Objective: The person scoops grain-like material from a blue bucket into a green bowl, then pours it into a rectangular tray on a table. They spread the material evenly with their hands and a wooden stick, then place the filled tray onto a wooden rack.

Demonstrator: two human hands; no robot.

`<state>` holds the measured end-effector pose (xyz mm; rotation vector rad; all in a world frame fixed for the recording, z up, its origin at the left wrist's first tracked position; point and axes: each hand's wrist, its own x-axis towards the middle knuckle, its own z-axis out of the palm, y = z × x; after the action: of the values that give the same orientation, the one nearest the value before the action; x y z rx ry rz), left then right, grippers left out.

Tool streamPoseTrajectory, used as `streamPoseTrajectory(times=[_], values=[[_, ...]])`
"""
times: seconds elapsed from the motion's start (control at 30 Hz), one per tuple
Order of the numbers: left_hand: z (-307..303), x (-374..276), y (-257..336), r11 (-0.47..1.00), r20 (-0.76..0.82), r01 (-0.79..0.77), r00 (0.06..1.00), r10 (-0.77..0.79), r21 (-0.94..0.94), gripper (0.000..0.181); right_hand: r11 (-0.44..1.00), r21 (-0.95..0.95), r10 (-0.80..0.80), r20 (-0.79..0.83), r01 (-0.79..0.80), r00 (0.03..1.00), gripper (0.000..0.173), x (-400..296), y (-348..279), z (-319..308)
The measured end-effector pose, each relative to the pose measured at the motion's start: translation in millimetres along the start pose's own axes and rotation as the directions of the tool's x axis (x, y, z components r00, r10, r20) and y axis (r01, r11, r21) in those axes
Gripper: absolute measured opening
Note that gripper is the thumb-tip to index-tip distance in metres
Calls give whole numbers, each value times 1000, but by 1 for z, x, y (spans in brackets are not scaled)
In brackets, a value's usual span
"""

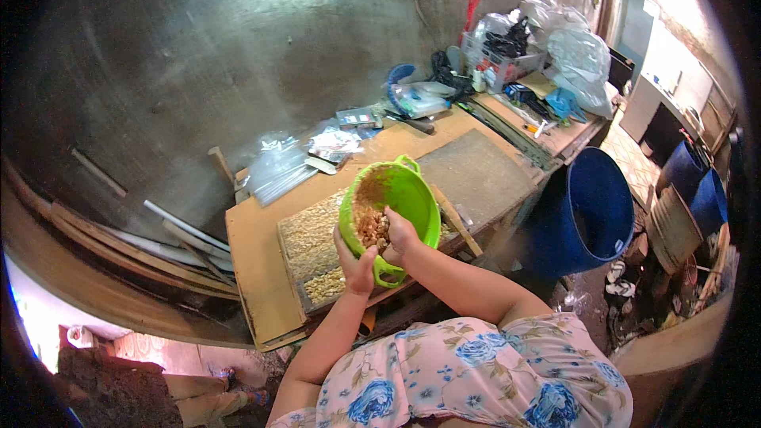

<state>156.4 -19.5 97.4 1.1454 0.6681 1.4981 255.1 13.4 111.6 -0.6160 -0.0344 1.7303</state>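
Observation:
My left hand (358,264) grips the near left side of a lime-green plastic basin (425,205) with loop handles. The basin is tilted over the table, its mouth turned to the right. A brown, chunky, crumbly mixture (370,227) lies inside, and some of it coats the basin's inner left wall. Within the basin, my right hand (401,241) has its fingers curled into the mixture, with the fingertips partly hidden. Below and to the left of the basin, pale yellow chopped pieces (312,232) are spread over a flat, edged board.
A wooden stick (456,220) lies right of the basin beside a grey slab (475,166). Clear plastic bags (276,169) and a knife (416,123) rest along the back. A blue barrel (600,202) stands at right. Another person's legs (205,395) appear at lower left.

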Motion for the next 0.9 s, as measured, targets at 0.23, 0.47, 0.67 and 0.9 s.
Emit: streamPoseTrajectory(times=[0.23, 0.47, 0.67, 0.9], values=[[-5, -15, -7, 987, -43, 102, 993, -108, -127, 81, 995, -65, -76, -48, 73, 996, 38, 22, -51, -30], [-54, -40, -36, 928, -101, 246, 954, -284, -279, 81, 933, -189, -327, -86, 307, 941, 27, 5, -127, -52], [-38, -46, -8, 969, -140, 164, 972, -191, -185, 79, 386, -853, -603, 53, 350, 796, 19, 41, -120, -147], [-42, -54, -9, 969, -141, 187, 968, -210, -159, 80, -76, -924, -521, 357, 375, 775, 12, 18, -107, -144]])
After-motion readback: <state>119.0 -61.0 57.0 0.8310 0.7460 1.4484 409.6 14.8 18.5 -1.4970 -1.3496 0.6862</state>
